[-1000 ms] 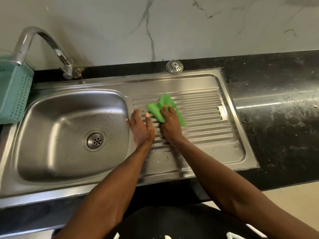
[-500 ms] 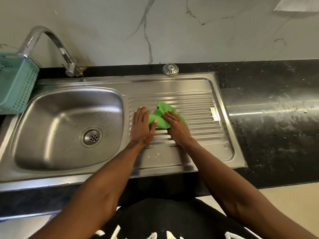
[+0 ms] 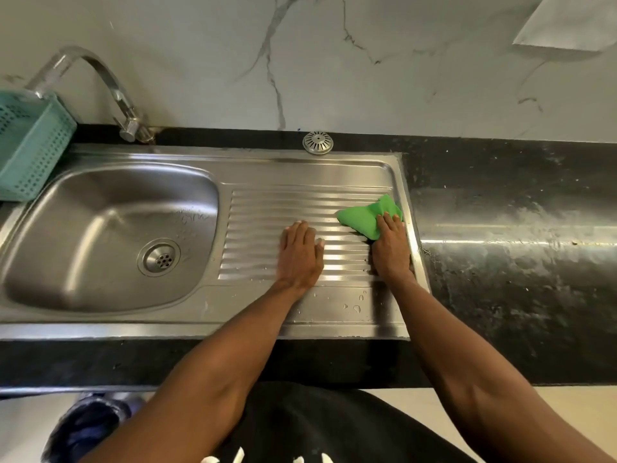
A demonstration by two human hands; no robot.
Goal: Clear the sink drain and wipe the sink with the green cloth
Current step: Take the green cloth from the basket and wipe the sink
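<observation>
The right hand (image 3: 391,248) presses the green cloth (image 3: 367,217) flat against the ribbed drainboard (image 3: 267,212) of the steel sink (image 3: 200,325), at about 3 o'clock on the board, hard up against its raised right-hand rim. The fingers lie close together and nearly straight over the near half of the cloth, their tips showing on the green; the rest of the cloth bunches out toward 11 and 12 o'clock from the knuckles. The left hand (image 3: 300,255) rests palm down on the ribs at roughly the board's middle, fingers straight and side by side, thumb a little spread toward the right, holding nothing and well apart from the cloth. A few water drops (image 3: 356,308) sit on the smooth strip at 6 o'clock of the ribs, between the two forearms. The basin (image 3: 100,235) lies at 9 o'clock from the hands, with the open drain (image 3: 159,257) in its floor. A round metal strainer cap (image 3: 318,142) lies on the black counter (image 3: 500,262) at 12 o'clock of the drainboard, just behind the sink's back edge. The curved tap (image 3: 110,91) stands at 11 o'clock beyond the basin, its spout over a teal perforated basket (image 3: 33,148) at the far left.
</observation>
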